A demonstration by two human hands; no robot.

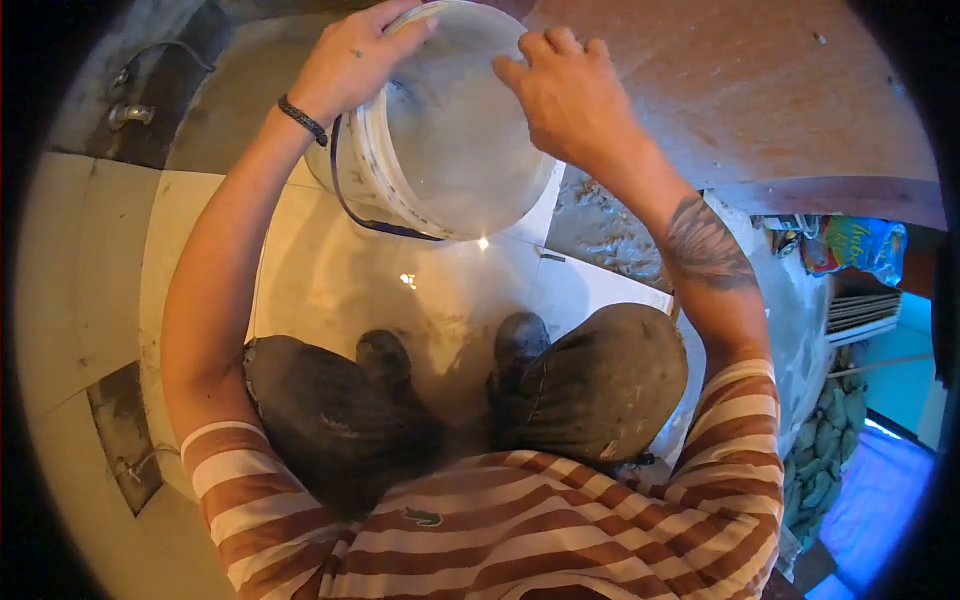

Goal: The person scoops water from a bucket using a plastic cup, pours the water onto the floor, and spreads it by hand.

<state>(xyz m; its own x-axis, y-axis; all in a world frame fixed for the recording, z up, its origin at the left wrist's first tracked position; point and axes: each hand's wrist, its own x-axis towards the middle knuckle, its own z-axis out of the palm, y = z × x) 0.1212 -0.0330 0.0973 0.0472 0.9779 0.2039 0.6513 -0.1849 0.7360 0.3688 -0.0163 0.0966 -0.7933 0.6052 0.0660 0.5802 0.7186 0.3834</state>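
Observation:
A white plastic bucket (376, 150) is tilted with its mouth towards me, above the pale tiled floor. Its inside looks grey and smeared; I cannot tell whether any liquid is in it. My left hand (362, 58) grips the rim on the left side, thumb lying across the edge. On the opposite side, my right hand (572, 98) is closed over the rim with bent fingers, thumb pointing in over the opening. A dark handle (350, 208) hangs loose along the bucket's near left side.
Wet grey mortar (605, 228) lies right of the bucket. A reddish-brown board (740, 90) fills the upper right. Pipe fittings (132, 115) stick out at the upper left. A colourful plastic bag (865, 248) and stacked sacks (828, 440) are at far right. My boots (520, 340) stand on the tiles.

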